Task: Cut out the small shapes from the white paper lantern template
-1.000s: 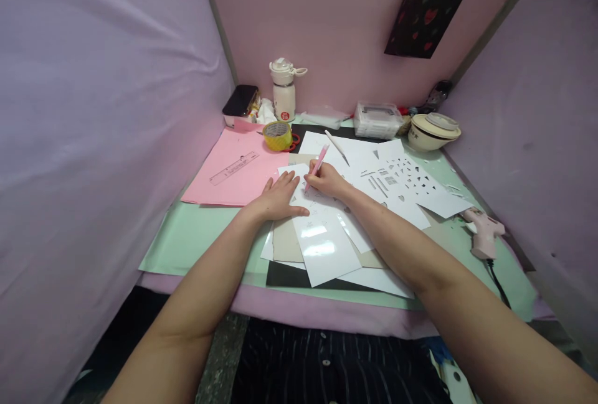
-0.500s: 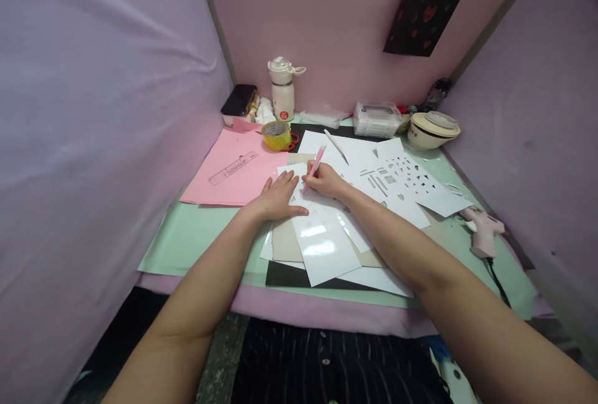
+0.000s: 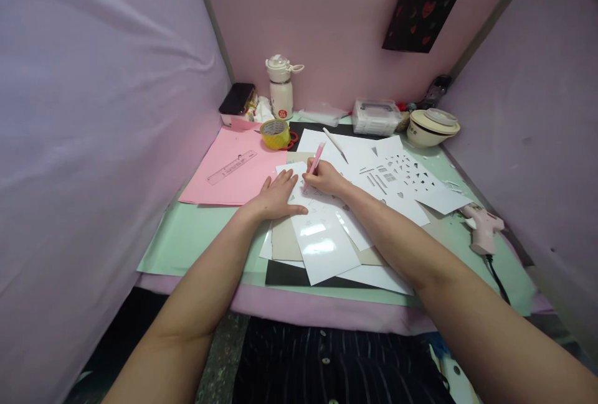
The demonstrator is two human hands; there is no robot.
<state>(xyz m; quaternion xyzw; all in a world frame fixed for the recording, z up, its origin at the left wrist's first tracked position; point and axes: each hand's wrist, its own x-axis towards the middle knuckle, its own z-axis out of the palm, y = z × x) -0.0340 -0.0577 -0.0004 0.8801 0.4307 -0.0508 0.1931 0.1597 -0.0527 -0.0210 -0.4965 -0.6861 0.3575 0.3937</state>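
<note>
My left hand (image 3: 279, 196) lies flat with fingers spread, pressing on a glossy white sheet (image 3: 329, 259) that bears small, faint outlined shapes. In my right hand (image 3: 326, 178) is a slim pink pen (image 3: 317, 156), pinched near its lower end and tilted, its point down at the sheet beside my left fingers. I cannot make out the tip itself. Under the glossy sheet are more white sheets, a beige board (image 3: 286, 243) and black paper (image 3: 287, 274). Beyond my right hand lies a white craft knife (image 3: 335, 144) on white paper.
Left are pink paper (image 3: 243, 186) with a clear ruler (image 3: 232, 167), yellow tape (image 3: 275, 135) and red-handled scissors (image 3: 294, 139). A bottle (image 3: 281, 93), clear box (image 3: 376, 119) and lidded bowl (image 3: 427, 131) stand behind. Right are a cut-out sheet (image 3: 423, 195) and a corded pink glue gun (image 3: 482, 228).
The whole view has shifted very slightly. Both hands keep nearly the same place, and the pen's point has barely moved on the sheet.
</note>
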